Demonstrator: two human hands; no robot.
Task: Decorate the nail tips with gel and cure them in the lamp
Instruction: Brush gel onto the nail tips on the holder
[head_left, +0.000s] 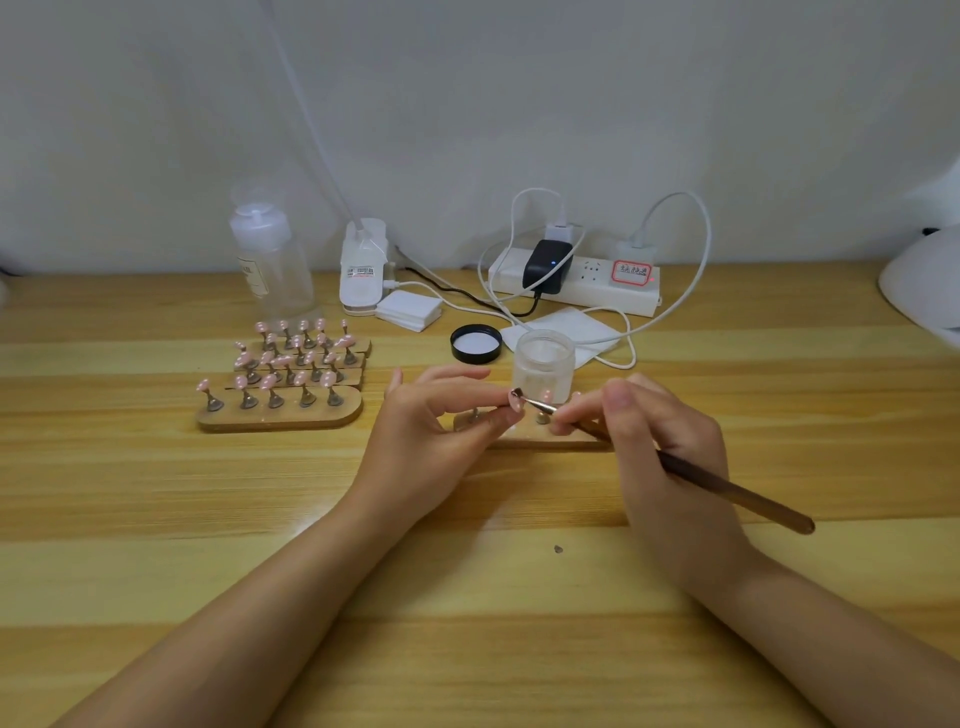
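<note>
Pink, thin plastic nail tip (515, 401), centre frame: light, slippery, fragile. Left hand (434, 423) pinches it; best taken by its stand. Right hand (660, 436) grips the brush (727, 483), bristles touching the tip.

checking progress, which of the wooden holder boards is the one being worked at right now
The board under the hands, before the open jar; the others sit left, untouched, full of pink tips.

I see a white power strip (582, 287) at the back of the wooden surface (156, 493), by the wall. A black plug (546, 266) sits in it. White wires (675, 218) loop around it. A clear bottle (267, 254) stands far to its left.
</note>
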